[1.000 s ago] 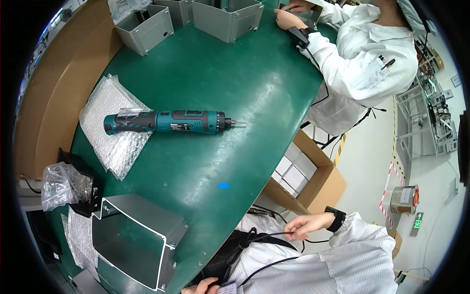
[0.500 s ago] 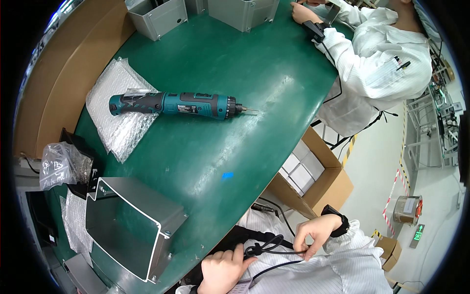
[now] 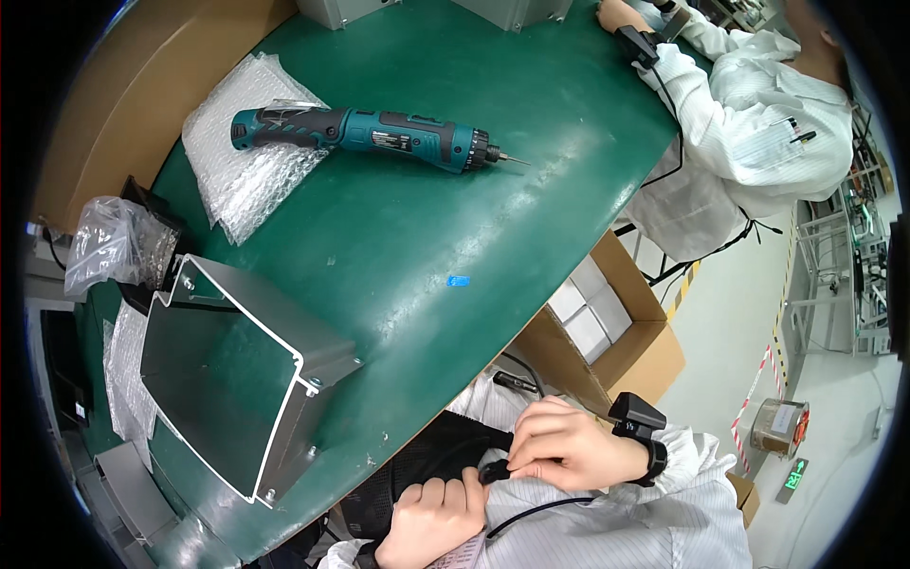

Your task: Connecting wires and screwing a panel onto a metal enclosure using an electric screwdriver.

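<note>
Right hand (image 3: 573,446), at 5 o'clock in the view, is closed in a fingertip pinch on a small black piece (image 3: 493,471), which is held near 6 o'clock, in front of the wearer's white garment. The other end of the piece is met by the left hand (image 3: 431,517) at 6 o'clock, its fingers curled inward; whether the piece is gripped there too cannot be told, since it is partly covered. The space between the hands and the green table (image 3: 408,237) is partly taken up by dark mesh material (image 3: 408,479).

At 11 o'clock, an electric screwdriver (image 3: 379,135) in teal and black is laid partly on bubble wrap (image 3: 251,185). At 2 o'clock, a co-worker (image 3: 758,133) in white is seen.

Compared with half a second ago, the hands are drawn closer together, and a cable loop once shown between them is now out of sight.

At 8 o'clock, a grey metal housing (image 3: 275,303) is set with its hollow inside exposed. Just past 3 o'clock, an open carton (image 3: 649,360) is packed with white boxes (image 3: 611,318). At 9 o'clock, a black bin (image 3: 147,199) is partly covered by a clear plastic bag (image 3: 100,242).
</note>
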Demonstrator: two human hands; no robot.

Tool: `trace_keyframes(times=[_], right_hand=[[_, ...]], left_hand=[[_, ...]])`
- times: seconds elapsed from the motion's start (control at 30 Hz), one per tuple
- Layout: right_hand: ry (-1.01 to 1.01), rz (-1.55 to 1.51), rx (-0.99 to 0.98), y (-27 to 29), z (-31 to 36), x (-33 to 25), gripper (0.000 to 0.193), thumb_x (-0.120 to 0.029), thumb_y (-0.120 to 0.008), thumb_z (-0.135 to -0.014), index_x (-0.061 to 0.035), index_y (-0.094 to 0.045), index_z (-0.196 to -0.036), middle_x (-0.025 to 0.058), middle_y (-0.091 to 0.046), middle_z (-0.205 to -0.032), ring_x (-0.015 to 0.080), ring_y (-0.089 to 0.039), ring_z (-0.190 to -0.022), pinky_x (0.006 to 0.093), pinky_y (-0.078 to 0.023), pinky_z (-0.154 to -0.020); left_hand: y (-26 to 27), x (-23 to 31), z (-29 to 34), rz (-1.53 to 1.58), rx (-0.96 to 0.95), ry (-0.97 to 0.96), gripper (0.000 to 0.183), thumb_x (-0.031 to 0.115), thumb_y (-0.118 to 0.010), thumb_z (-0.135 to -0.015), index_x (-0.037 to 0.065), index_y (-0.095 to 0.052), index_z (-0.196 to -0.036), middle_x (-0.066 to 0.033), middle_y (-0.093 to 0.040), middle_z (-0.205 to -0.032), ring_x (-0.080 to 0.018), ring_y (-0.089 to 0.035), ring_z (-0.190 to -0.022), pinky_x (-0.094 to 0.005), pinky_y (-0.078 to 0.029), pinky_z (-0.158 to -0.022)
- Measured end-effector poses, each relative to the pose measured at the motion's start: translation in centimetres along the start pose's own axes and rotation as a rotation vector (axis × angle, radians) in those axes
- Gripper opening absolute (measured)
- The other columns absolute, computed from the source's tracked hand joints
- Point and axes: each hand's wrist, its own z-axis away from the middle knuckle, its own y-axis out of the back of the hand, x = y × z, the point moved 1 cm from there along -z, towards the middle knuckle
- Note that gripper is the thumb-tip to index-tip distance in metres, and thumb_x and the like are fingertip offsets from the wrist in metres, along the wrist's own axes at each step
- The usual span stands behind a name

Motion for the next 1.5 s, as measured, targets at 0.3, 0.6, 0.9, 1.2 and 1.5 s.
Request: trace_keyframes(times=[0.3,0.6,0.9,1.2,1.5], right_hand=[[0.455,0.807,-0.23,-4.5,3.5,-2.2,0.014,-0.016,-0.057,-0.065,-0.0045,-0.059,-0.074,0.0035,-0.058,-0.081,0.0102,-0.048,-0.063,0.0193,-0.036,-0.051],[-0.155,-0.504,0.159,1.7,3.5,-0.6,0.023,-0.007,-0.06,-0.084,0.0008,-0.062,-0.106,0.0123,-0.065,-0.087,0.0191,-0.063,-0.071,0.0274,-0.05,-0.063],[0.156,0.166,0.21,-1.0,1.3,-0.1,0.017,-0.016,-0.075,-0.072,-0.0095,-0.07,-0.087,0.0011,-0.063,-0.093,0.0204,-0.057,-0.092,0.0355,-0.042,-0.08],[0.038,0.226,0.193,-1.3,3.5,-1.5,0.026,-0.021,-0.075,-0.071,-0.004,-0.062,-0.086,0.0064,-0.058,-0.087,0.0231,-0.057,-0.074,0.0301,-0.049,-0.066],[0.125,0.641,0.252,-2.8,3.8,-2.6,0.025,-0.023,-0.078,-0.067,-0.0091,-0.064,-0.083,-0.0002,-0.057,-0.079,0.0168,-0.054,-0.071,0.0288,-0.037,-0.06]], left_hand=[[-0.5,-1.0,-0.4,0.397,-0.07,0.242,0.024,0.023,-0.068,-0.075,0.01,-0.055,-0.06,-0.0035,-0.049,-0.046,-0.0187,-0.052,-0.041,-0.0304,-0.038,-0.04],[-0.5,-0.8,0.2,0.365,0.114,0.064,0.021,0.022,-0.073,-0.068,0.009,-0.057,-0.064,-0.0008,-0.049,-0.049,-0.0159,-0.051,-0.042,-0.029,-0.038,-0.039],[-1.1,-0.7,0.2,0.293,-0.015,0.142,0.021,0.025,-0.069,-0.07,0.01,-0.056,-0.064,-0.0006,-0.051,-0.051,-0.0163,-0.053,-0.045,-0.0288,-0.04,-0.042],[-1.1,-0.7,0.5,0.297,0.032,0.175,0.019,0.022,-0.071,-0.069,0.01,-0.057,-0.066,0.0003,-0.049,-0.051,-0.0161,-0.051,-0.044,-0.0295,-0.04,-0.041],[-1.1,-0.5,0.4,0.224,0.046,0.181,0.02,0.023,-0.071,-0.067,0.009,-0.057,-0.066,0.001,-0.046,-0.051,-0.0146,-0.048,-0.043,-0.0281,-0.039,-0.04]])
